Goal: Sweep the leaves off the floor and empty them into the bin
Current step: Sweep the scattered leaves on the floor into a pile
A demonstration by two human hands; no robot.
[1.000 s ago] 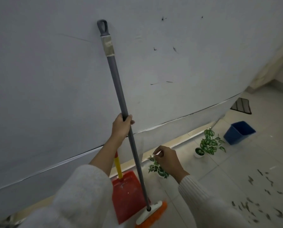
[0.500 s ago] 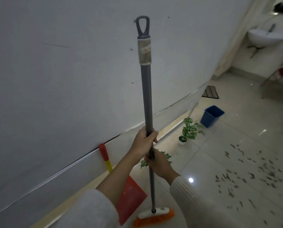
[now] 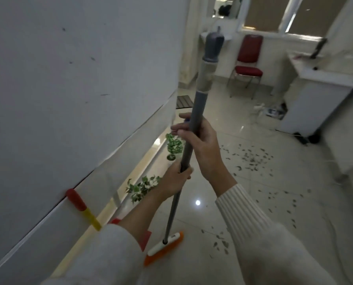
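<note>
I hold a broom with a grey handle (image 3: 194, 120) upright in front of me. Its orange and white head (image 3: 163, 248) rests on the tiled floor near my feet. My left hand (image 3: 174, 178) grips the handle low down. My right hand (image 3: 201, 146) grips it higher up, fingers wrapped round the shaft. Dry leaves (image 3: 251, 157) lie scattered over the tiles to the right, with a few more leaves (image 3: 219, 243) close to the broom head. A red dustpan with a yellow and red handle (image 3: 82, 208) leans on the wall at left. The bin is hidden behind my right hand.
A white wall (image 3: 68, 99) runs along the left. Two small potted plants (image 3: 173, 147) (image 3: 141, 187) stand at its foot, and a dark mat (image 3: 183, 101) lies beyond. A red chair (image 3: 248, 58) and a white counter (image 3: 315, 99) stand further back; cables lie on the floor.
My right hand left the plant, took the broom handle, and now grips above my left. The broom came away from the wall and my view turned right into the room.
</note>
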